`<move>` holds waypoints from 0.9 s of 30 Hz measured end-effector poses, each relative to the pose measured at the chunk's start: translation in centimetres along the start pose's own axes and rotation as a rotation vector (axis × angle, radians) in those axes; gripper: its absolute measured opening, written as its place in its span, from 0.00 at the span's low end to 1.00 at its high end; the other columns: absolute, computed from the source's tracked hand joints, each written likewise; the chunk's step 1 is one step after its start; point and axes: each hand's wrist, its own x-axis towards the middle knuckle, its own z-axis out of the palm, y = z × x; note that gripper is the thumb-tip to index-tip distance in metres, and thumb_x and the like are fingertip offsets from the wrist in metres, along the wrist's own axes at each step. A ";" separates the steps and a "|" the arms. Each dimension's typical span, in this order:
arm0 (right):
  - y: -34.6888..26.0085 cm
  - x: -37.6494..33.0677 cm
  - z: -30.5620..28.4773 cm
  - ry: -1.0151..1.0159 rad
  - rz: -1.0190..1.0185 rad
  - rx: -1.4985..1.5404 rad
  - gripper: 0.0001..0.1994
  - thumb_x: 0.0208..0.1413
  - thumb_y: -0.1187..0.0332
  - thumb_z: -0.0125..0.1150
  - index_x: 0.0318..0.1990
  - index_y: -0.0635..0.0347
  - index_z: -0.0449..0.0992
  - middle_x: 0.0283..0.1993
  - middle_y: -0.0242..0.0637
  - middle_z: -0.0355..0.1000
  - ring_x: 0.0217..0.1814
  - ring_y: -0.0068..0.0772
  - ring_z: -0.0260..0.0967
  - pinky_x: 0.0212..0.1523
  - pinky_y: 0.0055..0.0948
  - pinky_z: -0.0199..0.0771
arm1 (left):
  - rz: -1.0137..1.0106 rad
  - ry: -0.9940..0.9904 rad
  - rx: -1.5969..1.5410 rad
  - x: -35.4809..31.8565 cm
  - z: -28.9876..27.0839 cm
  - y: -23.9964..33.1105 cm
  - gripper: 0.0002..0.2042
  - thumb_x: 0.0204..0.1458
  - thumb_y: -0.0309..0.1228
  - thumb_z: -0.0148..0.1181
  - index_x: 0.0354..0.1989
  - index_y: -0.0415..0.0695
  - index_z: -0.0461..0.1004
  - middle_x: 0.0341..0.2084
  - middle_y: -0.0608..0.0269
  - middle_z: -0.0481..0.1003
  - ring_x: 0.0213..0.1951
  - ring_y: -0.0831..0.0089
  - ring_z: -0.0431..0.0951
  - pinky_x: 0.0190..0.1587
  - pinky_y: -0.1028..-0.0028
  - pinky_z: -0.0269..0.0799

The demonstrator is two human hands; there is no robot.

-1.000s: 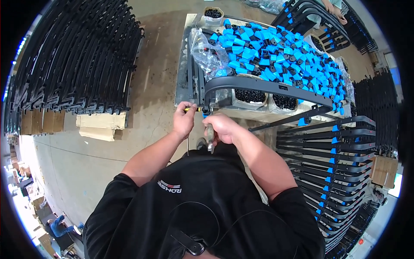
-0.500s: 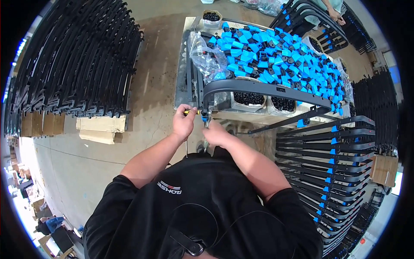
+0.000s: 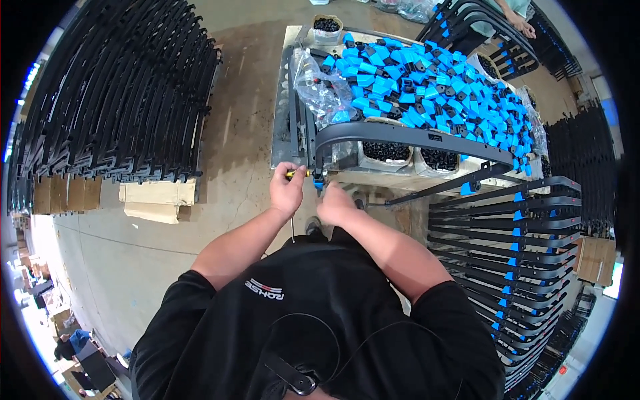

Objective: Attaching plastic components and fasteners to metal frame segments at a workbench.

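Note:
My left hand [image 3: 287,190] is closed around a screwdriver [image 3: 291,175] with a yellow and black handle; its thin shaft points down toward my body. Just to its right is the lower end of a black curved metal frame [image 3: 413,135], fitted with a blue plastic piece [image 3: 319,182]. My right hand [image 3: 337,203] sits close beside that blue piece with its fingers curled. Whatever those fingers hold, if anything, is hidden. The frame arches over the near edge of the workbench [image 3: 283,127].
A heap of blue and black plastic caps [image 3: 427,87] covers the bench, near boxes of small black parts [image 3: 385,151] and a clear plastic bag [image 3: 317,87]. Stacked black frames stand left [image 3: 113,100] and right [image 3: 507,267]. Another person's hand [image 3: 523,25] shows at top right.
My right hand has shifted slightly right and down from the frame end. A shiny metal thing visible at its fingers before no longer shows. The left hand keeps hold of the screwdriver.

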 end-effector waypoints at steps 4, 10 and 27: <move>-2.6 -2.6 -4.7 -0.480 0.280 0.729 0.19 0.56 0.64 0.56 0.47 0.74 0.69 0.34 0.53 0.75 0.21 0.44 0.73 0.16 0.40 0.72 | 0.007 0.039 0.015 -0.4 0.3 0.4 0.07 0.59 0.32 0.66 0.36 0.44 0.74 0.24 0.72 0.71 0.27 0.83 0.66 0.29 0.76 0.64; -1.7 -2.0 -1.9 -0.033 -0.053 0.087 0.20 0.59 0.64 0.54 0.51 0.75 0.67 0.44 0.64 0.76 0.45 0.58 0.79 0.44 0.50 0.79 | 0.042 0.011 0.012 -0.3 0.2 -0.1 0.07 0.59 0.32 0.66 0.36 0.44 0.73 0.22 0.72 0.70 0.26 0.82 0.65 0.29 0.75 0.64; -1.7 -2.2 -1.6 -0.121 0.057 0.273 0.23 0.57 0.60 0.57 0.50 0.74 0.65 0.35 0.51 0.75 0.28 0.43 0.75 0.25 0.42 0.74 | 0.008 0.038 0.015 -0.6 0.1 0.1 0.05 0.61 0.31 0.64 0.37 0.47 0.73 0.25 0.74 0.70 0.27 0.86 0.63 0.28 0.79 0.58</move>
